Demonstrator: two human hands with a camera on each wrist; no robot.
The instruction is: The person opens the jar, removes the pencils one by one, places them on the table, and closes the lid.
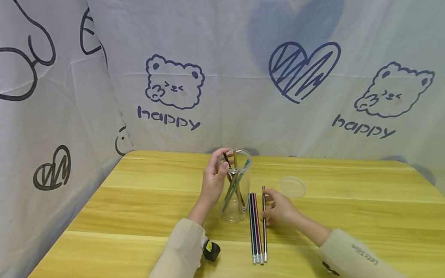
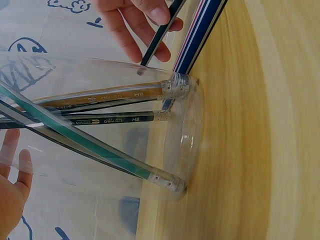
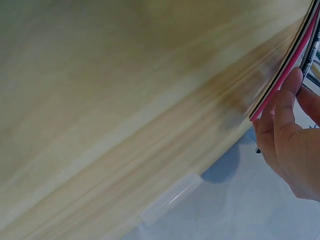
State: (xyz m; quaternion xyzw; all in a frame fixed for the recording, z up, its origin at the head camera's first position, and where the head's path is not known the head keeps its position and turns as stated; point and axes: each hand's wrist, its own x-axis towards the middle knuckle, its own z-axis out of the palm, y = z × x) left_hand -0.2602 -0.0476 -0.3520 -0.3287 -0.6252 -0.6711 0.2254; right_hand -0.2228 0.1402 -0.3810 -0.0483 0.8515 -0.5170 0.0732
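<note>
A tall clear plastic jar (image 1: 245,182) stands upright mid-table with several pencils leaning inside. Among them the left wrist view shows a gold pencil (image 2: 117,97), a green pencil (image 2: 95,136) and a dark one marked HB. My left hand (image 1: 212,178) holds the jar by its upper left side, fingers bent around near the rim. To the right of the jar, my right hand (image 1: 281,209) pinches a dark pencil (image 1: 265,237) between thumb and fingers. That pencil lies alongside a row of pencils (image 1: 255,231), dark blue and red, with silver ends toward me.
A round clear lid (image 1: 292,186) lies flat behind my right hand. White cloth (image 1: 239,107) with printed bears and hearts hangs behind the wooden table (image 1: 109,233) and along its left. A small black device (image 1: 211,250) is at my left sleeve.
</note>
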